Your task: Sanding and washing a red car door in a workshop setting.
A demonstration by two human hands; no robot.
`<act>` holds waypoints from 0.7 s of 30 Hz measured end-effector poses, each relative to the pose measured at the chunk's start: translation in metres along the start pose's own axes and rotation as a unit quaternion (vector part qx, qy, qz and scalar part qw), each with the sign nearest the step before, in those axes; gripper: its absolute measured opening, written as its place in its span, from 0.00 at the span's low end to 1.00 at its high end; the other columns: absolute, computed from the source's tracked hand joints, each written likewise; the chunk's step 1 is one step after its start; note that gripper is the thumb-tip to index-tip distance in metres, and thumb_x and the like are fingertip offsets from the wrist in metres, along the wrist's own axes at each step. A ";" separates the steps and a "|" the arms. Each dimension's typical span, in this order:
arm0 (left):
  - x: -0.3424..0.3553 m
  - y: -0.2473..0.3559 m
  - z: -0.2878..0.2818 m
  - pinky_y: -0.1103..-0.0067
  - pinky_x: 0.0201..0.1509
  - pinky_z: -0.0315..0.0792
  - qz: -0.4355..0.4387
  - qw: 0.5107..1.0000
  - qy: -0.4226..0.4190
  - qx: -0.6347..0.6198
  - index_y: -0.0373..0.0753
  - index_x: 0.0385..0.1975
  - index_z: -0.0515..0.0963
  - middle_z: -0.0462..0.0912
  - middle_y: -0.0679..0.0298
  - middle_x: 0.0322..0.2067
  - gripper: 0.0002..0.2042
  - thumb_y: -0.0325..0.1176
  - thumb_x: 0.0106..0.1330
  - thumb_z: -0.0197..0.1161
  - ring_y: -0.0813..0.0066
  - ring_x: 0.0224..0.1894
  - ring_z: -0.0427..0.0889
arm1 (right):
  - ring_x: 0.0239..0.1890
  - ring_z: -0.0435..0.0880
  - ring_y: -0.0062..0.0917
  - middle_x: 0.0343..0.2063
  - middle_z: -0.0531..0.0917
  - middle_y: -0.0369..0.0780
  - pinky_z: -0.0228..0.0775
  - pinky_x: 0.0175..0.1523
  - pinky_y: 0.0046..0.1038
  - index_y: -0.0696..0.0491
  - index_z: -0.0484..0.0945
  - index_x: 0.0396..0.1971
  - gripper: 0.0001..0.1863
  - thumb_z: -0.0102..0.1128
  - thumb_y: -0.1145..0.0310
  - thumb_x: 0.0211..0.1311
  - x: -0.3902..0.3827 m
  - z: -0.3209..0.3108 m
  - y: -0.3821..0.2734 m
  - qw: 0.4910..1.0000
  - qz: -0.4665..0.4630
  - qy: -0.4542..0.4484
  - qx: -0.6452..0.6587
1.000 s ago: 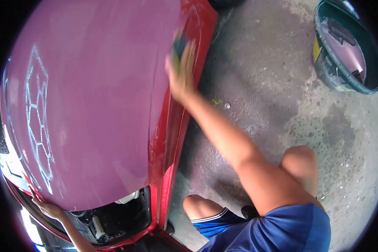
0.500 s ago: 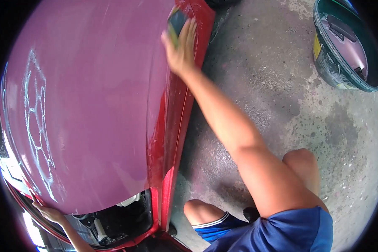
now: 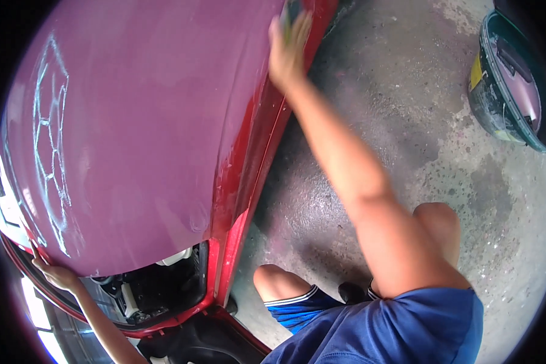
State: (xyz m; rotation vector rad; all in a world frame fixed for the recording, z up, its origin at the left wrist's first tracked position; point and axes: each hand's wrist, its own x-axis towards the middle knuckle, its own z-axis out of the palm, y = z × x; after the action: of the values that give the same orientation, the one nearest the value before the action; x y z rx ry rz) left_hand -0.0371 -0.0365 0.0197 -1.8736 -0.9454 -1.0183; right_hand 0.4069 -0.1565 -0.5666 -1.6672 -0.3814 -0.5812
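Right hand's shift: Since half a second ago, your right hand [image 3: 289,57] has moved farther and to the right in view, its pad [image 3: 293,11] now at the frame's far limit; the whole scene has swung too, with the green bucket [image 3: 491,100] now farther right and nearer.
Right fingers: Slightly blurred, you hold them extended toward the far side, thumb set apart on the left, with the dark and yellow-green pad held between.
Pad's place: Under your right hand, at the far right border of the purple-pink panel [image 3: 139,139], beside the red edge [image 3: 236,188] of the car.
Left hand: At the panel's near left rim, your left hand [image 3: 57,276] reaches in from the near side, touching the edge; you cannot be seen clearly enough to tell how tightly its fingers are curled.
Panel: Pale reflections [image 3: 53,139] streak its left side; at its near end, a dark cavity [image 3: 158,291] shows a white part [image 3: 175,257].
Bucket: On the gray concrete floor [image 3: 406,151] at far right, well apart from your hands, with pinkish liquid [image 3: 529,100] and a dark block [image 3: 514,64] inside.
Clothing: You wear a blue shirt [image 3: 388,327] and blue shorts [image 3: 303,309], knees bent.
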 end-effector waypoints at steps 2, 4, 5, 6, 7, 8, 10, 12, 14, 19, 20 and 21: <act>-0.009 -0.001 0.001 0.62 0.56 0.76 -0.017 1.000 -0.009 -0.018 0.50 0.68 0.75 0.86 0.53 0.51 0.37 0.66 0.77 0.29 0.58 0.49 0.86 | 0.80 0.33 0.56 0.75 0.32 0.66 0.27 0.82 0.51 0.67 0.29 0.76 0.52 0.51 0.49 0.75 -0.107 -0.028 -0.113 0.908 0.298 -0.050 0.291; -0.020 0.022 0.008 0.66 0.56 0.77 -0.043 0.995 -0.034 -0.078 0.49 0.68 0.75 0.86 0.54 0.52 0.36 0.65 0.77 0.30 0.60 0.50 0.86 | 0.80 0.30 0.57 0.75 0.28 0.65 0.26 0.81 0.51 0.70 0.26 0.74 0.56 0.48 0.44 0.74 -0.228 -0.059 -0.176 0.915 0.276 -0.205 0.211; -0.024 0.034 0.008 0.66 0.56 0.77 -0.080 0.989 -0.052 -0.117 0.49 0.68 0.75 0.86 0.55 0.52 0.36 0.66 0.77 0.30 0.61 0.50 0.85 | 0.79 0.30 0.59 0.75 0.28 0.65 0.27 0.81 0.53 0.70 0.25 0.74 0.56 0.49 0.44 0.74 -0.256 -0.070 -0.199 0.906 0.274 -0.198 0.256; -0.024 0.038 0.011 0.66 0.56 0.77 -0.082 0.988 -0.052 -0.118 0.49 0.68 0.75 0.86 0.55 0.52 0.36 0.66 0.77 0.30 0.61 0.50 0.85 | 0.79 0.29 0.60 0.75 0.27 0.66 0.27 0.80 0.55 0.70 0.25 0.74 0.57 0.50 0.44 0.73 -0.277 -0.072 -0.209 0.894 0.271 -0.192 0.301; -0.026 0.038 0.011 0.65 0.56 0.77 -0.097 0.986 -0.053 -0.129 0.48 0.68 0.75 0.86 0.55 0.52 0.37 0.66 0.77 0.30 0.62 0.50 0.86 | 0.78 0.29 0.64 0.74 0.27 0.68 0.27 0.79 0.59 0.69 0.25 0.74 0.58 0.52 0.43 0.72 -0.262 -0.060 -0.193 0.900 0.234 -0.143 0.340; -0.032 0.040 0.007 0.65 0.56 0.77 -0.116 0.983 -0.056 -0.132 0.48 0.67 0.76 0.86 0.55 0.51 0.37 0.66 0.77 0.30 0.63 0.49 0.86 | 0.77 0.28 0.68 0.72 0.27 0.72 0.27 0.79 0.61 0.68 0.24 0.74 0.56 0.51 0.46 0.73 -0.217 -0.062 -0.171 0.918 0.224 -0.180 0.271; -0.022 0.043 -0.009 0.66 0.54 0.79 -0.087 0.992 -0.042 -0.083 0.44 0.66 0.76 0.88 0.55 0.47 0.38 0.67 0.76 0.32 0.62 0.47 0.87 | 0.74 0.34 0.76 0.69 0.34 0.79 0.30 0.77 0.67 0.70 0.40 0.75 0.39 0.45 0.62 0.77 -0.094 -0.048 -0.114 0.978 0.110 -0.104 0.146; -0.024 0.057 0.004 0.64 0.55 0.78 -0.108 0.988 -0.036 -0.106 0.45 0.66 0.76 0.88 0.54 0.49 0.38 0.67 0.76 0.32 0.59 0.48 0.87 | 0.76 0.35 0.69 0.71 0.36 0.76 0.28 0.80 0.58 0.69 0.42 0.75 0.42 0.45 0.52 0.78 0.028 -0.020 0.007 0.996 0.017 -0.044 0.071; -0.018 0.041 -0.001 0.64 0.57 0.76 -0.106 0.989 -0.036 -0.095 0.46 0.66 0.77 0.87 0.53 0.50 0.38 0.67 0.76 0.32 0.58 0.49 0.87 | 0.81 0.35 0.48 0.78 0.39 0.58 0.28 0.82 0.43 0.67 0.40 0.76 0.56 0.45 0.32 0.70 0.083 -0.027 -0.018 0.935 0.300 0.019 0.189; -0.033 0.052 -0.004 0.63 0.64 0.71 -0.137 0.987 -0.046 -0.072 0.46 0.66 0.77 0.84 0.54 0.57 0.36 0.62 0.75 0.32 0.57 0.58 0.83 | 0.79 0.27 0.59 0.74 0.26 0.67 0.24 0.81 0.53 0.69 0.22 0.73 0.55 0.46 0.43 0.76 -0.173 -0.061 -0.199 0.895 0.328 -0.123 0.277; -0.026 0.045 0.001 0.63 0.63 0.72 -0.110 0.991 -0.039 -0.069 0.47 0.66 0.77 0.84 0.54 0.57 0.35 0.61 0.75 0.33 0.56 0.57 0.84 | 0.78 0.26 0.61 0.74 0.26 0.67 0.24 0.80 0.54 0.69 0.19 0.72 0.58 0.45 0.40 0.74 -0.240 -0.075 -0.233 0.898 0.298 -0.144 0.291; -0.032 0.060 0.002 0.63 0.63 0.72 -0.123 0.987 -0.043 -0.095 0.47 0.65 0.77 0.84 0.55 0.57 0.34 0.60 0.75 0.32 0.56 0.57 0.84 | 0.78 0.25 0.62 0.74 0.25 0.67 0.23 0.80 0.55 0.70 0.18 0.72 0.60 0.44 0.38 0.73 -0.297 -0.091 -0.261 0.856 0.341 -0.227 0.316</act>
State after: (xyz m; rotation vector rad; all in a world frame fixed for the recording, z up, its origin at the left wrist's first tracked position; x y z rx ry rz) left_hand 0.0025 -0.0672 -0.0265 -2.0063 -1.1877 -1.2181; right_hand 0.0055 -0.1781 -0.5144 -1.1523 -0.2463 0.4539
